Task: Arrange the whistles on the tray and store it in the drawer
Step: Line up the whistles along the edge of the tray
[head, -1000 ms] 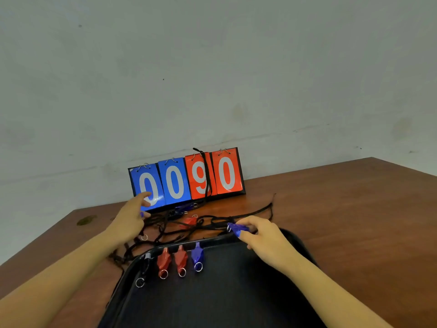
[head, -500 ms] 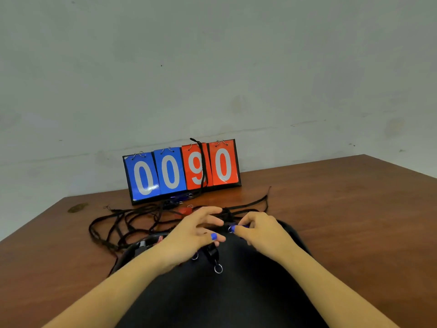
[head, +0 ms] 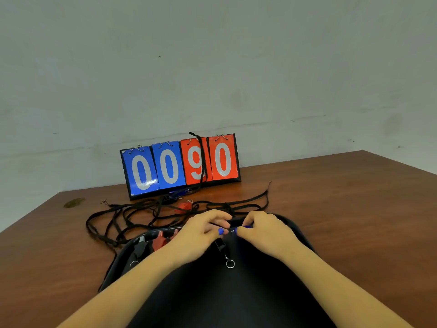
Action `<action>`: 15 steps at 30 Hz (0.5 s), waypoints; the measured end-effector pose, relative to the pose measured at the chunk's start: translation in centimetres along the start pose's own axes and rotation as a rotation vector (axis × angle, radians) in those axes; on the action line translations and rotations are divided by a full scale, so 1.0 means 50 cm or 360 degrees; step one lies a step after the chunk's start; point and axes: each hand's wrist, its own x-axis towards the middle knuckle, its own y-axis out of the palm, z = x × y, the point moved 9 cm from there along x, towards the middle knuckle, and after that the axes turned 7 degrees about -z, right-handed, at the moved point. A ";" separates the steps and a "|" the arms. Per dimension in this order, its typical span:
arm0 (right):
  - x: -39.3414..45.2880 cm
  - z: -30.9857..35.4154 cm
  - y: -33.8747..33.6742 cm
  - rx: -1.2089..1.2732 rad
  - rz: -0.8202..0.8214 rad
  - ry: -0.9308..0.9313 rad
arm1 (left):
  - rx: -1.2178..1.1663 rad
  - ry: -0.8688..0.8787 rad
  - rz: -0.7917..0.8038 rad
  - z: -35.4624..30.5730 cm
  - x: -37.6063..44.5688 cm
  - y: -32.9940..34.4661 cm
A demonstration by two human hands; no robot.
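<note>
Your right hand [head: 267,229] pinches a blue whistle [head: 246,227] with bent fingers, right over the far rim of the black tray [head: 236,299]. Your left hand [head: 201,230] meets it there. Its fingers are bent too, and they pinch a small blue piece [head: 221,231]. It is not clear if that piece is part of the same whistle.

Just under your left fingertips is a black whistle [head: 220,246], with its metal ring [head: 230,264] pointing toward you. It is hard to tell if it hangs from your hand or lies on the tray.

In the tray's far left corner, red whistles [head: 158,241] and a second black whistle [head: 140,249] lie side by side. The tray sits at the near edge of the desk [head: 354,221]. Past the tray, black cords [head: 106,215] lie in a tangle, with a loose red whistle [head: 184,206] among them. A scoreboard [head: 181,165] showing 0090 stands at the far edge, with one cord hanging over it.
</note>
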 end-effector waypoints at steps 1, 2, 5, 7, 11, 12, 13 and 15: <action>-0.001 0.001 0.000 -0.0019 -0.0002 -0.0009 | 0.0018 0.0009 -0.0007 -0.002 0.001 -0.003; -0.002 0.003 0.000 -0.0034 0.0000 -0.0016 | 0.0047 0.0021 -0.0016 -0.006 0.002 -0.006; -0.001 0.001 0.000 -0.0031 0.0007 -0.0012 | 0.0171 0.0092 -0.0096 -0.023 0.001 -0.028; 0.000 0.001 -0.005 0.0009 -0.0034 -0.0013 | 0.0357 0.0202 -0.0155 -0.041 -0.007 -0.043; 0.001 0.008 -0.025 0.0131 -0.0205 -0.0040 | 0.1024 0.0494 -0.0205 -0.063 -0.051 -0.046; 0.000 0.009 -0.027 0.0135 -0.0220 -0.0038 | 0.1091 0.0516 -0.0200 -0.058 -0.062 -0.042; -0.001 0.009 -0.026 0.0124 -0.0216 -0.0039 | 0.1132 0.0548 -0.0193 -0.048 -0.072 -0.036; -0.003 0.011 -0.020 0.0079 -0.0176 -0.0054 | 0.1266 0.0597 -0.0166 -0.031 -0.085 -0.023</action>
